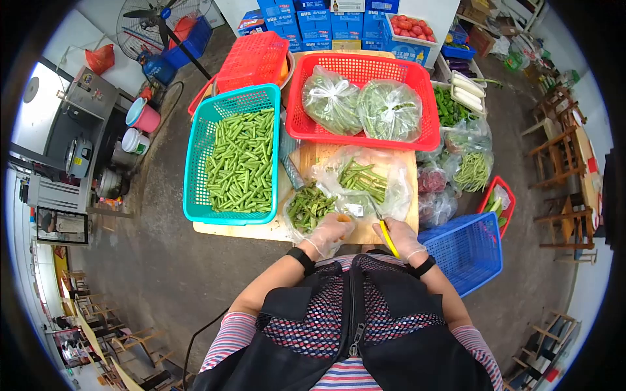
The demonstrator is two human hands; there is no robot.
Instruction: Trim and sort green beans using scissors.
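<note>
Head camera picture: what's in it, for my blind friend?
The right hand holds a yellow knife and the left hand rests by a pile of green beans on a wooden board. A teal basket of cut beans sits alongside.

Tiny orange bit (344,219) at left hand (329,233): too small to tell what, or if hand grips it. Right hand (399,238) holds knife (389,240); blade hard to see against plastic bag (391,186). Words on blue boxes (313,23) too small to read. Fan (153,19) cut off by top edge.
</note>
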